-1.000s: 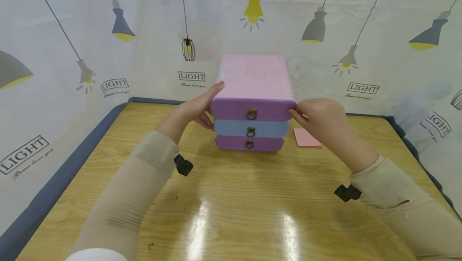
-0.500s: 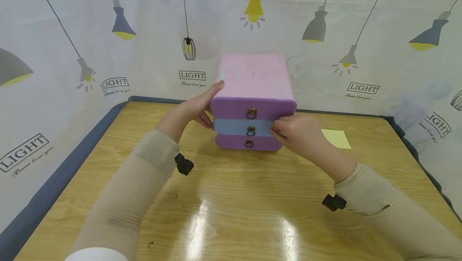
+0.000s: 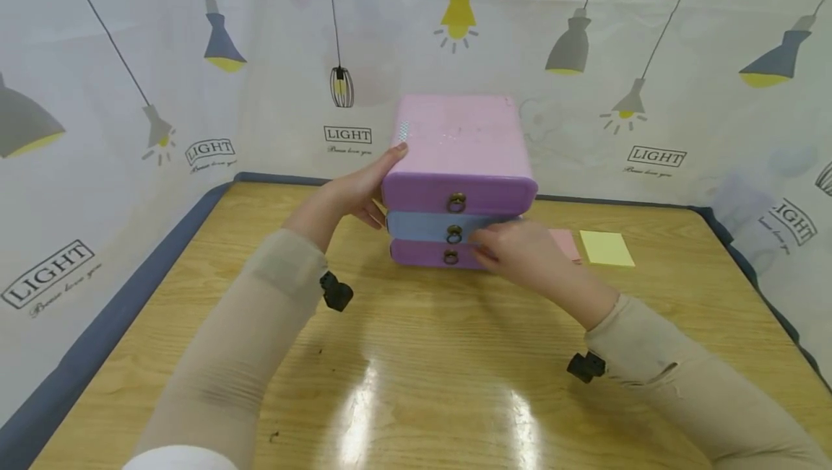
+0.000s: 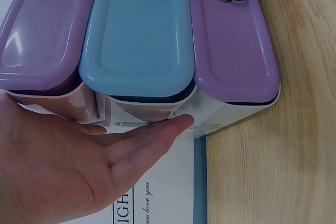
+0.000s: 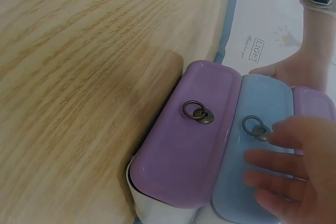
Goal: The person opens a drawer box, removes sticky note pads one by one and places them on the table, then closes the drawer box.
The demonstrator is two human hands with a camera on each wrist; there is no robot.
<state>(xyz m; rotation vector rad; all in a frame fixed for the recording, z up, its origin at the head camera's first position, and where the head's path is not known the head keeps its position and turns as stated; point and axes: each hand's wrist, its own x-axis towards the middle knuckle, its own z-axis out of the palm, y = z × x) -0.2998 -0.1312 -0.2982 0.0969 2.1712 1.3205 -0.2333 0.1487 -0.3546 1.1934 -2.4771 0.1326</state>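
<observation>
- A missed or slipping hold was risked at the bronze-coloured metal ring handle point(image 3: 454, 235), since it was small, hung down freely and was placed just left of the right fingertips.
- A wrong drawer could have been caught: the glossy purple top drawer point(image 3: 416, 193) was set just above those fingertips and the glossy purple bottom drawer point(image 3: 425, 254) just below, each with a similar ring.
- The pale pink, box-shaped three-drawer cabinet point(image 3: 463, 131) was located between the left fingers and the right fingers; it could have been dragged or twisted if a pull had been made while too little pressure was given by the left.
- The fingers of the right hand point(image 3: 534, 253) were loosely extended and parted before the glossy light-blue middle drawer point(image 3: 416, 227); nothing was seen gripped (whether the ring's mount was touched by the nearest finger could not be told).
- The left hand point(image 3: 356, 192) was laid along the cabinet's left side, its fingers nearly straight and its thumb rested on the top edge; nothing was pinched.
- To the right of the right fingers, beyond the knuckles, a square pink paper pad point(image 3: 565, 242) was partly hidden, and a square yellow paper pad point(image 3: 607, 248) was left farther right.
</observation>
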